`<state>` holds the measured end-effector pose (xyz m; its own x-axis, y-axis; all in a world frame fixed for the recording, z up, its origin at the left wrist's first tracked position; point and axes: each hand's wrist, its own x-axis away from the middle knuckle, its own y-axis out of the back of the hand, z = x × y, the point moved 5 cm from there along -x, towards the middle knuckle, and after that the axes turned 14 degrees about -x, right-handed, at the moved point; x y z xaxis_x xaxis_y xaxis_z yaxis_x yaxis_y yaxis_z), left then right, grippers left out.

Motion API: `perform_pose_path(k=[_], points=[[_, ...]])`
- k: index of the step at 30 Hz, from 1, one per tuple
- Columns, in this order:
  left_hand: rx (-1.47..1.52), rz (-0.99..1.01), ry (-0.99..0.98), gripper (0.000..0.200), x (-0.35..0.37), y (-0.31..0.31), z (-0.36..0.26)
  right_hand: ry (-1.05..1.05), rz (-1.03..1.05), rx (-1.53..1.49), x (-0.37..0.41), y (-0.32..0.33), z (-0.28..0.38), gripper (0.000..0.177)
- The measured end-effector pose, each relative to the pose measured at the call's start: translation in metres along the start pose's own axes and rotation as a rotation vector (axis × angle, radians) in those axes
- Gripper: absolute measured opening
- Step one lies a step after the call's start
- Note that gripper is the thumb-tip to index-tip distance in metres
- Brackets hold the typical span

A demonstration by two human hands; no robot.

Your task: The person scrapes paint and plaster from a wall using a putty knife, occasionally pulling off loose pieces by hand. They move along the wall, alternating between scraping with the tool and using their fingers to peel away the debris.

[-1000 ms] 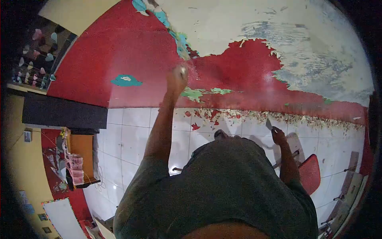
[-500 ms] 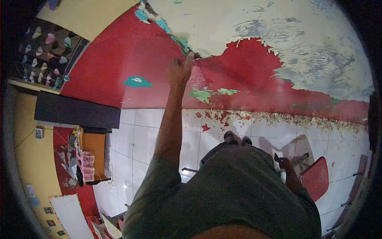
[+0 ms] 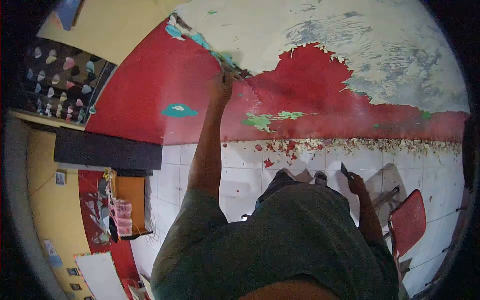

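Observation:
My left hand (image 3: pixel 221 86) is raised against the wall, at the ragged edge where red paint (image 3: pixel 190 75) meets the bare cream surface (image 3: pixel 255 35). Its fingers are closed at a loose flap of peeling paint (image 3: pixel 231 65); what they hold is too small to make out. Low on the right, my right hand (image 3: pixel 356 184) is wrapped round a scraper (image 3: pixel 344 170) with a dark blade, held away from the wall above the tiled floor.
Paint flakes (image 3: pixel 290 146) litter the white tiles (image 3: pixel 240 187) along the wall's foot. A red chair (image 3: pixel 407 222) stands at the right. At left are a dark panel (image 3: pixel 107 150), a wooden cabinet (image 3: pixel 131 192) with pink cloth, and a whiteboard (image 3: pixel 101 275).
My left hand has gone from open fingers to closed ones at the paint edge. My right hand has lifted forward with the scraper. The view has shifted slightly.

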<state>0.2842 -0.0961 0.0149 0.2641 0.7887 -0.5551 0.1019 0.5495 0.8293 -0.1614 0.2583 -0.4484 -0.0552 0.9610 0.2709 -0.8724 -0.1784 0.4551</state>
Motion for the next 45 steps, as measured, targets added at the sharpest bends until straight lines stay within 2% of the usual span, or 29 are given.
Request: perform_pose_path(k=[2, 4, 5, 7, 8, 10, 12, 13, 16, 18, 19, 20, 21, 24, 26, 28, 29, 32, 35, 36, 39, 40, 43, 44, 45], points=[[0.058, 0.036, 0.014, 0.024, 0.002, 0.003, 0.000, 0.022, -0.028, 0.073, 0.012, -0.002, 0.029, 0.040], [0.179, 0.026, 0.060, 0.025, 0.006, -0.001, 0.001, -0.170, -0.146, 0.052, 0.033, -0.002, 0.086, 0.045], [0.239, 0.025, 0.086, 0.027, 0.011, -0.003, 0.003, -0.079, -0.181, 0.054, 0.035, -0.001, 0.111, 0.043], [0.592, 0.106, 0.067, 0.028, 0.033, -0.012, -0.002, 0.102, -0.243, 0.062, 0.032, 0.006, 0.171, 0.040], [0.769, 0.150, 0.054, 0.029, 0.045, -0.017, -0.006, 0.087, -0.201, 0.155, 0.022, 0.010, 0.215, 0.034], [0.804, 0.283, 0.072, 0.029, 0.079, -0.050, -0.007, -0.033, -0.053, 0.119, -0.004, 0.016, 0.297, 0.039], [0.867, 0.441, 0.051, 0.027, 0.100, -0.043, -0.016, 0.237, -0.073, 0.132, -0.034, 0.016, 0.374, 0.044], [0.901, 0.515, 0.038, 0.027, 0.106, -0.044, -0.020, 0.182, -0.080, 0.158, -0.052, 0.016, 0.407, 0.043], [1.040, 0.353, -0.070, 0.026, 0.123, -0.070, -0.018, 0.396, -0.199, 0.348, -0.086, 0.020, 0.522, 0.038], [1.421, 0.663, 0.206, 0.030, 0.116, -0.073, -0.020, 0.465, -0.291, 0.340, -0.099, 0.020, 0.575, 0.033], [1.592, 0.833, 0.349, 0.033, 0.111, -0.067, -0.025, 0.419, -0.333, 0.374, -0.100, 0.018, 0.596, 0.032], [1.841, 1.112, 0.535, 0.043, 0.107, -0.062, -0.037, 0.368, -0.367, 0.406, -0.100, 0.016, 0.615, 0.032], [1.947, 1.140, 0.530, 0.045, 0.098, -0.052, -0.045, 0.317, -0.396, 0.438, -0.100, 0.011, 0.626, 0.032], [2.233, 1.171, 0.526, 0.047, 0.072, -0.031, -0.067, 0.335, -0.538, 0.272, -0.096, -0.002, 0.645, 0.028], [2.365, 1.152, 0.548, 0.045, 0.055, -0.024, -0.076, 0.491, -0.628, 0.058, -0.088, 0.006, 0.649, 0.024], [2.412, 1.193, 0.538, 0.042, 0.045, 0.003, -0.081, 0.620, -0.703, -0.221, -0.086, 0.019, 0.640, 0.019], [2.432, 1.208, 0.537, 0.041, 0.042, 0.010, -0.082, 0.628, -0.715, -0.251, -0.087, 0.020, 0.635, 0.019], [2.486, 1.062, 0.568, 0.037, 0.035, 0.006, -0.083, 0.680, -0.695, -0.325, -0.094, 0.019, 0.632, 0.018], [2.381, 1.162, 0.627, 0.042, 0.035, 0.010, -0.080, 0.600, -0.646, -0.218, -0.092, 0.013, 0.654, 0.019], [2.344, 1.149, 0.661, 0.042, 0.037, 0.001, -0.085, 0.533, -0.558, -0.106, -0.086, 0.016, 0.661, 0.017], [2.007, 0.965, 0.563, 0.045, 0.051, -0.029, -0.100, 0.385, -0.449, -0.144, -0.076, 0.025, 0.634, 0.020], [1.907, 0.894, 0.533, 0.048, 0.045, -0.006, -0.099, 0.245, -0.439, -0.204, -0.075, 0.027, 0.614, 0.023], [2.095, 0.964, 0.688, 0.056, 0.064, -0.029, -0.110, 0.164, -0.370, -0.483, -0.079, 0.025, 0.559, 0.035], [2.221, 0.992, 0.766, 0.057, 0.066, -0.036, -0.113, 0.183, -0.308, -0.436, -0.081, 0.022, 0.542, 0.046], [2.209, 0.937, 0.726, 0.058, 0.064, -0.034, -0.115, 0.131, -0.332, -0.453, -0.083, 0.016, 0.528, 0.046]])
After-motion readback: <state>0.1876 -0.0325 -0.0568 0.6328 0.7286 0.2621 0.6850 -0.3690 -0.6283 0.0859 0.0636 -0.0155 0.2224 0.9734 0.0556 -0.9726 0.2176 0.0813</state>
